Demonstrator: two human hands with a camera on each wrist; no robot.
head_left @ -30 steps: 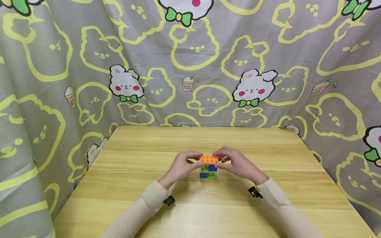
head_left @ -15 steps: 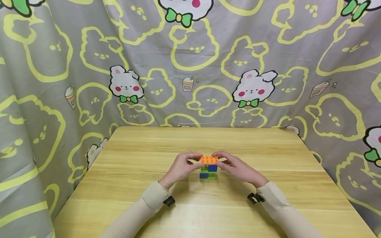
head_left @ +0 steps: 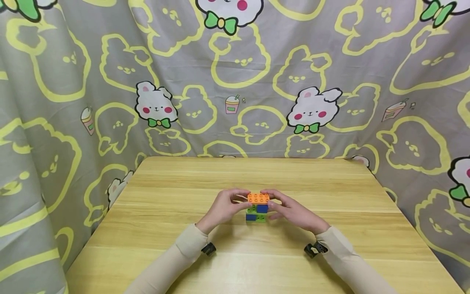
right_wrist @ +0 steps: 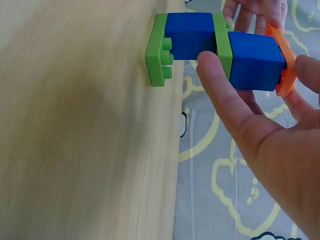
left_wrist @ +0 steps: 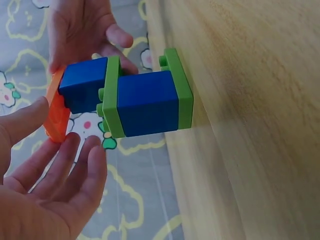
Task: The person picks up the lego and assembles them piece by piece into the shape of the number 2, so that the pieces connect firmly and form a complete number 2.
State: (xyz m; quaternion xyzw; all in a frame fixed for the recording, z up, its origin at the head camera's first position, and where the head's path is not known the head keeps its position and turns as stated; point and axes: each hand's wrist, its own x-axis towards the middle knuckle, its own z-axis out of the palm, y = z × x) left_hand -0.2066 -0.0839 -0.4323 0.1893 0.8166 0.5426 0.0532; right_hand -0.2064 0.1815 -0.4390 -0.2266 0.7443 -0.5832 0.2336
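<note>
An orange studded toy brick [head_left: 258, 199] tops a small tower of building bricks. Beneath its right part is a blue brick [right_wrist: 255, 60], which stands on a thin green brick [left_wrist: 113, 100]. Lower down, a second blue brick [left_wrist: 148, 102] sits at the left on another green brick [right_wrist: 157, 55], which rests on the table. With thumb and fingers my left hand [head_left: 225, 207] pinches the orange brick's left end. My right hand [head_left: 295, 212] pinches its right end, and one outstretched finger [right_wrist: 212, 67] reaches down beside the upper green brick.
The tower stands around the middle of a wooden table [head_left: 165, 183]. A grey curtain [head_left: 205, 73] with yellow outlines and rabbit prints hangs behind the table and at its sides. Dark wrist cameras [head_left: 209, 248] are strapped at both cuffs.
My right hand has shifted its fingers at the orange brick's right end, and one finger now extends lower beside the tower. The left hand and the tower look almost unchanged.
</note>
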